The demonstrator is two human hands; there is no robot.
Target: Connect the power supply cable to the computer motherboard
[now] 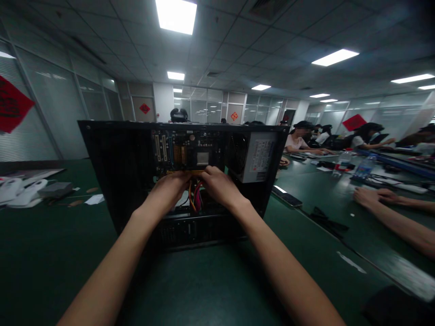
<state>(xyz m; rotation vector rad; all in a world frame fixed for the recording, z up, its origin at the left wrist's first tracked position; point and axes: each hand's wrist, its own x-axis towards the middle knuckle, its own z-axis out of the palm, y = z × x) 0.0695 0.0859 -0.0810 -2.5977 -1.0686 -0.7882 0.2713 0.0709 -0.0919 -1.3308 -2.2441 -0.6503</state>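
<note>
A boxy black computer case [117,181] stands open on the smooth green table [190,280] — left hand [170,190] and right hand [219,182] close together at the flat motherboard [194,144], above thin coloured wires [196,198]; whether their fingers pinch anything, I can't tell.

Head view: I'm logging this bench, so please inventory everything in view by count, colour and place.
Table: one, green, foreground
Computer case: one, black, centre, open side facing camera
Motherboard: one, dark, inside case
Power supply: one, grey, case's upper right
Cables: several, orange and pink, case's lower middle
Small block: one, grey, left of case
Unclear objects: several, white, far left
Phone: one, black, right of case
Bottles: two, clear, table's right
Wall signs: four, red, background
Ceiling lights: several, white, overhead
Co-workers: several, some light tops, right
Co-worker's hands: two, bare, right
Smaller items: too blurred to count
Left hand: one, bare, motherboard's lower edge
Right hand: one, bare, beside left hand
</note>
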